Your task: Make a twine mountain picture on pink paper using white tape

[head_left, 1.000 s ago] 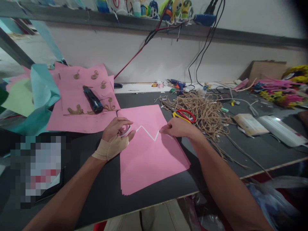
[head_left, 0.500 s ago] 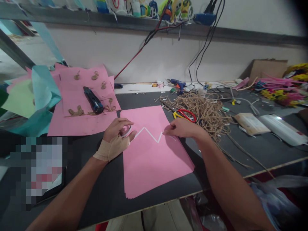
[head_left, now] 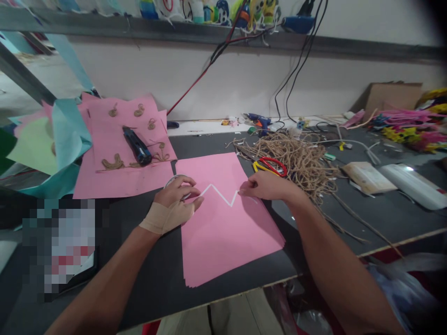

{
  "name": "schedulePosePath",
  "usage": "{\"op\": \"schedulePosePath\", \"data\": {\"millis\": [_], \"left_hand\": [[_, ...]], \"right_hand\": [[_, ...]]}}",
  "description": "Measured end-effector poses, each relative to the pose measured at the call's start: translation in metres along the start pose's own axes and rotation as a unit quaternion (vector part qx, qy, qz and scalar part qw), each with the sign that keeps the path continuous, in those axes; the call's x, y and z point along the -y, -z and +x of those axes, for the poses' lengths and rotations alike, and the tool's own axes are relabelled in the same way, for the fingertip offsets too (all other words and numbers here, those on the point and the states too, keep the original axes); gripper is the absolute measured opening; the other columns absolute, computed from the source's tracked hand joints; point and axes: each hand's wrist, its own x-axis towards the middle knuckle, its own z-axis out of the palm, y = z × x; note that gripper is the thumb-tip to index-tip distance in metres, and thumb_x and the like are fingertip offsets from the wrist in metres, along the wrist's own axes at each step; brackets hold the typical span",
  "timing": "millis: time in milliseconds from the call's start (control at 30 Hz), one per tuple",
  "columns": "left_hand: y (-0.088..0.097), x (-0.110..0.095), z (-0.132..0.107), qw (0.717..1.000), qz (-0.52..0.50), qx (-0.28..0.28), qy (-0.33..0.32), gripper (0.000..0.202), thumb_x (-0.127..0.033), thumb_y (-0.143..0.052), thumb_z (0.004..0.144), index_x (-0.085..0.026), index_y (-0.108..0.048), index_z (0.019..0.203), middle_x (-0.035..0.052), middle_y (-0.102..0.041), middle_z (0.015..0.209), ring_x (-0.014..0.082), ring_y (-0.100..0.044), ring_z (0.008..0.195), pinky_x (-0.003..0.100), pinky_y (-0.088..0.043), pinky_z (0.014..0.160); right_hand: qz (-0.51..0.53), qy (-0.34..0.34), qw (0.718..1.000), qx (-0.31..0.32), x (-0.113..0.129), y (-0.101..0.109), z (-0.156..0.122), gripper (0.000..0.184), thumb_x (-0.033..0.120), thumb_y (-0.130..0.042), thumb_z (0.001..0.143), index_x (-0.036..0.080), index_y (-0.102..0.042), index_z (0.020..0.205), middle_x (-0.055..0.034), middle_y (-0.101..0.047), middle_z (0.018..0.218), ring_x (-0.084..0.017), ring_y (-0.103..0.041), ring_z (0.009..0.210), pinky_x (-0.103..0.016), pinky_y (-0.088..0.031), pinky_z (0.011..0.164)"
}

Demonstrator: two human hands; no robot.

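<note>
Fingers [head_left: 190, 190] of the left hand [head_left: 172, 202] are loosely bent and parted, the thumb beside the stack of pink sheets' left edge; a pale ring [head_left: 169, 180], like a roll of tape, shows just behind and beside these fingers, and whether they grip it I cannot tell; a beige wrap [head_left: 153, 218] circles the wrist. Across the upper part of the stack of pink sheets [head_left: 232, 242], squared up roughly in front of the person on the dark table [head_left: 153, 260], a white strip [head_left: 221, 195] runs in a zigzag between the two hands; the right hand [head_left: 265, 185] pinches it between thumb and forefinger near the stack's right edge, a short end curving out beyond the fingertips. Scissors [head_left: 258, 166] with red and yellow handles lie just past the right hand, against a heap of brown twine [head_left: 296, 158]; to the left, a dark cutter [head_left: 138, 148] rests on other pink paper [head_left: 122, 181], among small twine shapes [head_left: 113, 162]; teal sheets [head_left: 70, 132] lie beyond it.
</note>
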Motion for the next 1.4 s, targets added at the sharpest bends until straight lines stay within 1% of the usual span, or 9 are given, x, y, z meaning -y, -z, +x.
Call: {"op": "schedulePosePath", "data": {"millis": [200,433,700,800,900,1000,1167,1233,1400], "left_hand": [[0.003,-0.002,-0.002,1.0,0.004,0.016,0.009,0.01,-0.03,-0.07,0.082,-0.023,-0.075,0.086,0.0047,-0.064,0.116,0.0196,-0.068,0.093,0.03,-0.055,0.071],[0.002,-0.002,-0.002,1.0,0.004,0.019,0.01,0.011,-0.031,-0.07,0.082,-0.022,-0.074,0.086,0.0058,-0.062,0.119,0.0222,-0.067,0.099,0.033,-0.057,0.076],[0.002,0.0,-0.003,1.0,0.007,0.017,0.011,0.01,-0.03,-0.071,0.081,-0.023,-0.074,0.087,0.0053,-0.062,0.12,0.0221,-0.067,0.099,0.034,-0.057,0.077],[0.002,0.0,-0.003,1.0,0.011,0.007,-0.002,0.009,-0.029,-0.072,0.08,-0.022,-0.074,0.086,0.0058,-0.063,0.118,0.0207,-0.067,0.094,0.032,-0.056,0.075],[0.003,-0.002,0.0,0.999,-0.023,-0.039,-0.025,0.009,-0.028,-0.07,0.082,-0.02,-0.074,0.082,0.0072,-0.064,0.111,0.0155,-0.066,0.08,0.028,-0.054,0.067],[0.007,-0.005,0.005,0.992,-0.076,-0.098,-0.037,0.01,-0.025,-0.069,0.084,-0.018,-0.074,0.081,0.0074,-0.065,0.103,0.0123,-0.065,0.074,0.024,-0.051,0.06],[0.018,-0.002,0.009,0.985,-0.078,-0.15,0.032,0.011,-0.029,-0.071,0.082,-0.02,-0.074,0.079,0.0041,-0.067,0.104,0.0086,-0.057,0.064,0.024,-0.046,0.056],[0.022,0.001,0.01,0.981,-0.083,-0.165,0.057,0.013,-0.033,-0.071,0.083,-0.021,-0.074,0.08,0.0031,-0.067,0.106,0.0097,-0.058,0.068,0.024,-0.046,0.055],[0.026,0.0,0.012,0.971,-0.128,-0.179,0.096,0.018,-0.038,-0.07,0.083,-0.02,-0.073,0.081,0.0035,-0.067,0.106,0.014,-0.063,0.082,0.023,-0.049,0.058]], "right_hand": [[0.008,0.005,1.0,0.022,-0.005,0.003,-0.002,0.042,0.058,-0.061,0.08,0.019,-0.061,0.064,-0.0006,-0.059,0.06,-0.013,-0.049,0.054,-0.028,-0.031,0.05],[0.018,-0.032,0.997,0.069,-0.012,0.015,-0.012,0.033,0.05,-0.069,0.074,0.019,-0.062,0.068,-0.0019,-0.063,0.068,-0.014,-0.054,0.061,-0.028,-0.035,0.051],[0.047,-0.021,0.992,0.117,-0.015,0.023,-0.02,0.023,0.04,-0.072,0.071,0.018,-0.064,0.073,-0.002,-0.064,0.072,-0.015,-0.055,0.064,-0.027,-0.036,0.052],[0.051,0.01,0.992,0.118,-0.013,0.025,-0.022,0.025,0.041,-0.072,0.072,0.019,-0.063,0.075,-0.0008,-0.061,0.069,-0.014,-0.052,0.062,-0.027,-0.035,0.053],[0.066,0.065,0.993,0.069,-0.007,0.023,-0.023,0.036,0.052,-0.075,0.071,0.019,-0.064,0.082,-0.0007,-0.061,0.072,-0.015,-0.053,0.063,-0.027,-0.037,0.055],[0.076,0.118,0.99,-0.003,0.002,0.016,-0.02,0.052,0.056,-0.08,0.064,0.019,-0.065,0.097,-0.0035,-0.065,0.088,-0.018,-0.057,0.075,-0.028,-0.043,0.063],[0.026,0.192,0.98,-0.051,0.012,0.003,-0.013,0.074,0.059,-0.084,0.058,0.019,-0.064,0.117,-0.0109,-0.06,0.117,-0.027,-0.057,0.104,-0.036,-0.048,0.088],[0.016,0.212,0.976,-0.055,0.011,-0.002,-0.011,0.087,0.062,-0.085,0.055,0.02,-0.06,0.128,-0.0129,-0.054,0.13,-0.031,-0.051,0.119,-0.041,-0.045,0.1],[-0.005,0.239,0.971,-0.028,0.004,-0.016,-0.007,0.124,0.069,-0.084,0.051,0.023,-0.032,0.154,-0.0158,-0.024,0.161,-0.037,-0.019,0.149,-0.051,-0.025,0.118]]}}
